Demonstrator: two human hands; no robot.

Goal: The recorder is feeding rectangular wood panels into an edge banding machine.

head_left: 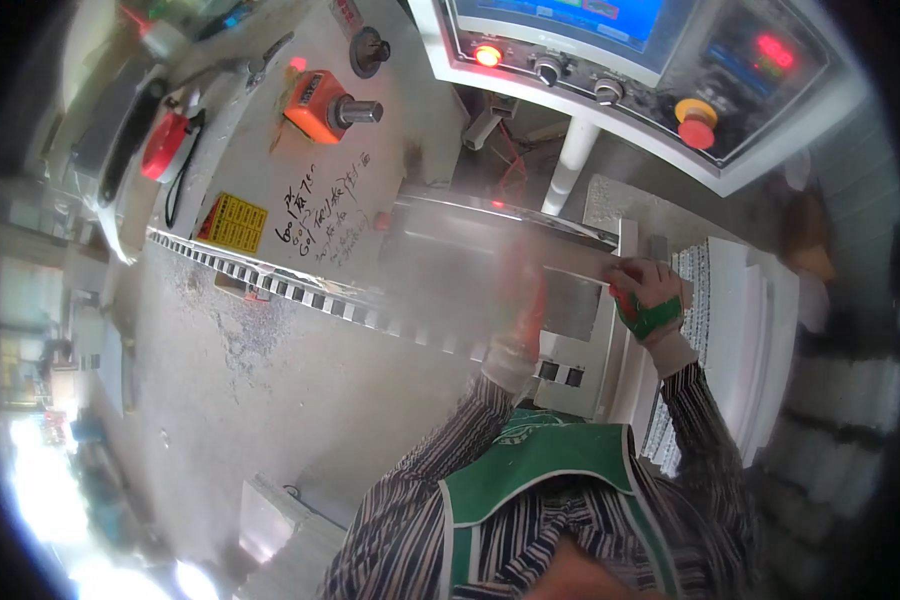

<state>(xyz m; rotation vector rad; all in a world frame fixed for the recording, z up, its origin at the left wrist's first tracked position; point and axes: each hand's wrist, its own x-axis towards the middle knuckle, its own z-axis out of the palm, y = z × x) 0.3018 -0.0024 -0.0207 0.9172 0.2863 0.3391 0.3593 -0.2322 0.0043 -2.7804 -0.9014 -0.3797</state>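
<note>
Presently, grey strip [575,263]: lying between both hands, ahead of the body; left part dissolving into blur, hiding the full outline.
Right hand [652,298]: bending fingers around the strip's right end, apparently clamping on it; wearing a green and red covering.
Left hand [528,310]: blurring strongly over the strip's left side; cannot tell whether gripping, pressing or merely touching.
Weight: probably feeling light to moderate, judging by slenderness; material not showing clearly.
Stiffness: looking rigid, likely resisting bending, though possibly chipping at corners if knocked.
Surface: seeming smooth and perhaps dusty, so possibly slipping under a loose pinch.
Best hold: pinching the right end and supporting farther left, keeping fingertips off any sharp edge.
Board stack [760,340]: standing pale and layered just beside the right hand.
Checked rail [320,300]: running leftward with black squares on white.
Machine cover [370,140]: sloping beyond, carrying handwriting, an orange box [312,103] and a yellow label [233,223].
Control console [660,85]: hanging above, showing a lit screen and a red stop button [696,130].
</note>
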